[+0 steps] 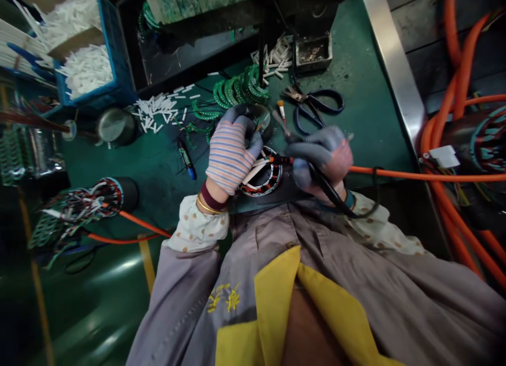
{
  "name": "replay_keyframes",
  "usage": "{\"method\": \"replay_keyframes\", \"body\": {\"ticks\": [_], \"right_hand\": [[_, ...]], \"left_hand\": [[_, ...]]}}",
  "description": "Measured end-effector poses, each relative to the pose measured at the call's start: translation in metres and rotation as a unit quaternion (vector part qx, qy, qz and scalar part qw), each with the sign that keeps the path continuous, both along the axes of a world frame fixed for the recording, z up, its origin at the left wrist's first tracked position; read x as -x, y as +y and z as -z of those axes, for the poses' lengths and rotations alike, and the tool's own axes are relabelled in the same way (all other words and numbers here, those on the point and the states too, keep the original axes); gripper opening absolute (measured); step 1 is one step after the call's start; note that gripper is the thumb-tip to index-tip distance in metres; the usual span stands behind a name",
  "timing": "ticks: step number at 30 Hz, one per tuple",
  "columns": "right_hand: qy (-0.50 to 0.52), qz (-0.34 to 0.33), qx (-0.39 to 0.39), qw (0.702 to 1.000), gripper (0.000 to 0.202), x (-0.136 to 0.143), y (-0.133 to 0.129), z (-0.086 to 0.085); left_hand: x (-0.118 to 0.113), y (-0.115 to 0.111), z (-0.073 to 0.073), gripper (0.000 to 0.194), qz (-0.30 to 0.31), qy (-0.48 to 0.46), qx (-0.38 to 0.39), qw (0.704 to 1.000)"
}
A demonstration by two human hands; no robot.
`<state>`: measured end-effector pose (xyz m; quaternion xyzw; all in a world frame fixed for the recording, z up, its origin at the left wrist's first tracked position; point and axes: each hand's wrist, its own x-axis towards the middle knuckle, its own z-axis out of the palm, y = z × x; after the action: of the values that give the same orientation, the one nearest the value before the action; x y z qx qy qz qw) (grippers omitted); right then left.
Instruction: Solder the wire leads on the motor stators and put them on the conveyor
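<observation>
My left hand (pixel 232 152), in a striped knit glove, curls over the left side of a ring-shaped motor stator (pixel 279 177) with red, white and pale blue lacing. Its fingers are closed, and a few thin coloured wires show by the fingertips; what it grips is partly hidden. White sleeves (pixel 255 176) lie across the stator's opening below the thumb. My right hand (pixel 322 155), gloved and smeared by motion, is closed round a black-sleeved cable (pixel 282 159) just right of the stator. An orange cable (pixel 387 172) runs off to the right from behind this hand.
Dark-handled pliers (pixel 316 105), a small brush (pixel 281 109) and green slotted strips (pixel 241 89) lie beyond my hands. A blue marker (pixel 185 159) and scattered white sleeves (pixel 158 110) are at left. Another wired stator (pixel 126 193) stands farther left; thick orange cables (pixel 454 92) hang at right.
</observation>
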<state>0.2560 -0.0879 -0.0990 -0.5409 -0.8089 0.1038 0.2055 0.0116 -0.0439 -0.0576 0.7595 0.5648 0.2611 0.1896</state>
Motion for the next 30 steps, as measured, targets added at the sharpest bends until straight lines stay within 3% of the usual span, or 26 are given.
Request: {"method": "replay_keyframes", "body": {"ticks": [3, 5, 8, 12, 18, 23, 28, 30], "right_hand": [[0.073, -0.014, -0.039, 0.997, 0.026, -0.013, -0.017, 0.024], [0.114, -0.053, -0.053, 0.991, 0.029, -0.018, -0.021, 0.030], [0.095, -0.074, -0.023, 0.992, 0.031, -0.021, -0.018, 0.025], [0.046, -0.051, 0.022, 0.997, 0.036, -0.020, -0.013, 0.019], [0.141, -0.072, -0.064, 0.985, 0.046, -0.018, -0.015, 0.032], [0.116, -0.056, -0.038, 0.991, 0.036, -0.019, -0.020, 0.033], [0.191, -0.009, -0.161, 0.968, 0.048, -0.010, -0.015, 0.022], [0.159, 0.036, -0.149, 0.975, 0.045, -0.011, -0.023, 0.012]], "left_hand": [[0.002, 0.002, -0.005, 0.020, 0.004, 0.020, 0.012, 1.000], [0.003, 0.003, -0.007, 0.021, 0.014, 0.033, 0.012, 0.999], [0.004, 0.005, -0.006, 0.021, 0.020, 0.037, 0.016, 0.999], [0.006, 0.006, -0.002, 0.028, 0.019, 0.030, 0.010, 0.999], [0.003, 0.002, -0.009, 0.025, 0.009, 0.028, 0.021, 0.999], [0.001, -0.002, -0.011, 0.022, -0.003, 0.032, 0.024, 0.999], [-0.001, -0.006, -0.010, 0.021, -0.014, 0.036, 0.019, 0.999], [-0.001, -0.007, -0.008, 0.018, -0.012, 0.038, 0.011, 0.999]]}}
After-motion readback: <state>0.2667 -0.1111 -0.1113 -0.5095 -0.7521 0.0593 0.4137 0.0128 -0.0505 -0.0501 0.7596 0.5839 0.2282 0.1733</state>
